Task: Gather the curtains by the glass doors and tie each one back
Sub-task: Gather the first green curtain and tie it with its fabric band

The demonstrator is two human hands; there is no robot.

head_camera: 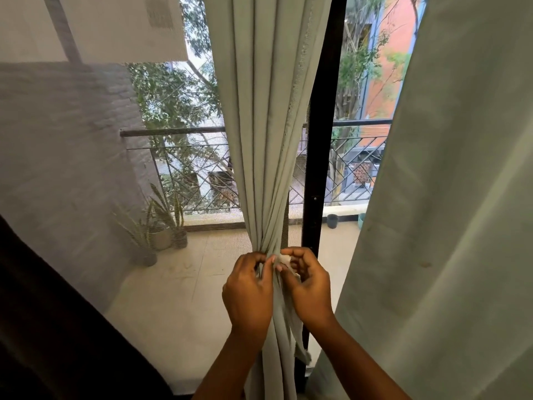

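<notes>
Head view: left hand (249, 290) and right hand (308, 284) pinch gathered curtain (268, 140).

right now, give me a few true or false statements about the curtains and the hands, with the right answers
1. Both hands work at the same spot on the gathered curtain. True: the left hand and right hand meet at its pinched waist.
2. The curtain on the right is already tied back. False: it hangs loose, with no tie visible on it.
3. The right hand's fingers pinch a strip of pale fabric. True.
4. The left hand hangs idle at the person's side. False: its fingers grip the gathered folds.
5. Potted plants stand on the balcony outside. True.
</notes>
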